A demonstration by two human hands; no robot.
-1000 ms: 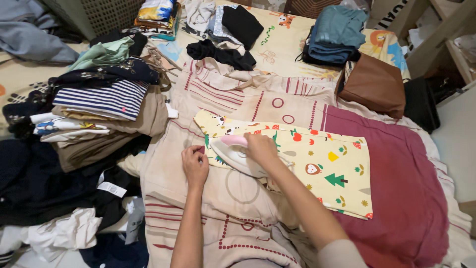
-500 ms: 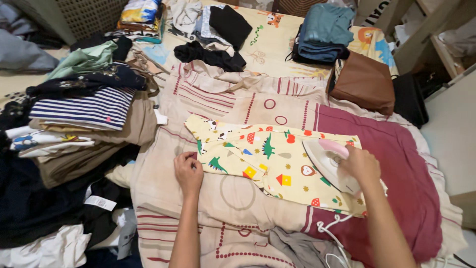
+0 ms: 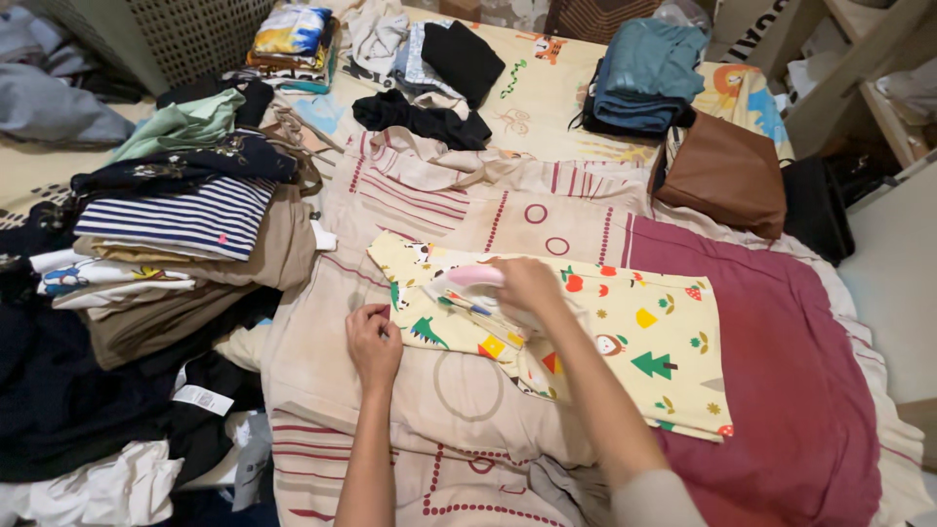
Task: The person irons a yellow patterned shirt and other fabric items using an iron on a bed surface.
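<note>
Two hands (image 3: 376, 342), one iron (image 3: 468, 293)

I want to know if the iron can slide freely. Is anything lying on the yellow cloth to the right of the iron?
Nothing visible does. The right hand holds the iron, and the yellow cloth lies flat and bare there.

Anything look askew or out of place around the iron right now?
Nothing damaged or spilled. The yellow printed garment lies mostly flat, but its left end is rumpled beside the iron in the right hand. The left hand pins the edge. The clothes pile at left slumps unevenly.
</note>
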